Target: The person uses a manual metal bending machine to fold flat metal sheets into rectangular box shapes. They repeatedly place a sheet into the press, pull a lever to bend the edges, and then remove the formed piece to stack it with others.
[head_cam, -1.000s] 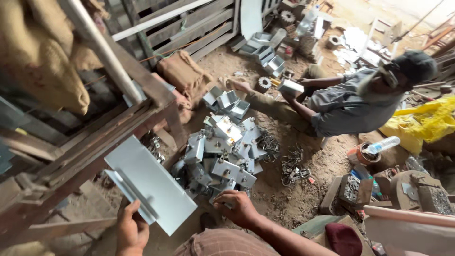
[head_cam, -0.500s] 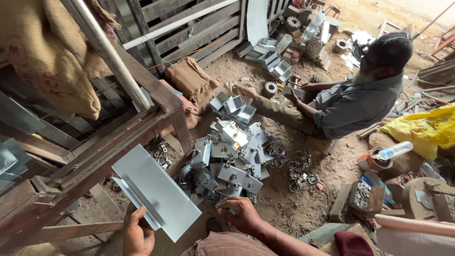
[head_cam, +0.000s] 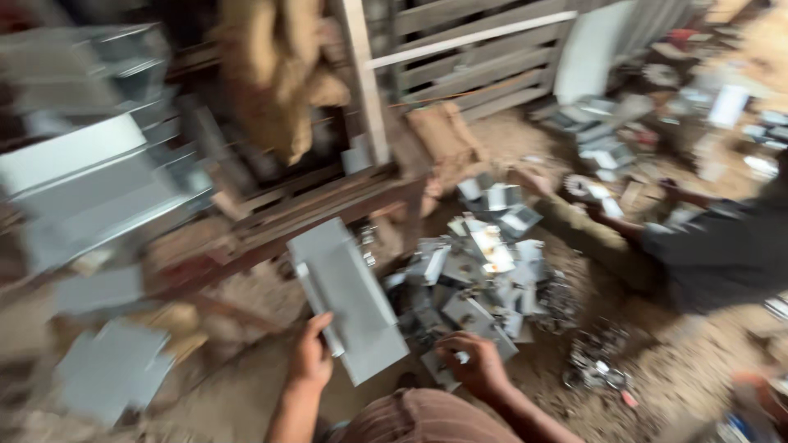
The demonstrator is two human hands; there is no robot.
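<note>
Head view, blurred by motion. My left hand grips the near edge of a flat grey metal panel, fingers wrapped round the raised rib along its left side; the panel tilts up and away from me, just left of the pile of small metal brackets on the dirt floor. My right hand rests clenched at the near edge of that pile, curled over one bracket; whether it has lifted the piece I cannot tell. Judged step: picking a bracket to join to the held panel. The next move would call for bringing bracket and panel together, with the panel kept steady in the left hand. Beyond the pile sits a co-worker, reaching toward its far side; a wooden frame stands left of the pile. Against the frame half a second ago, the view has swung left, so the pile now lies right of centre, and both hands keep their holds
</note>
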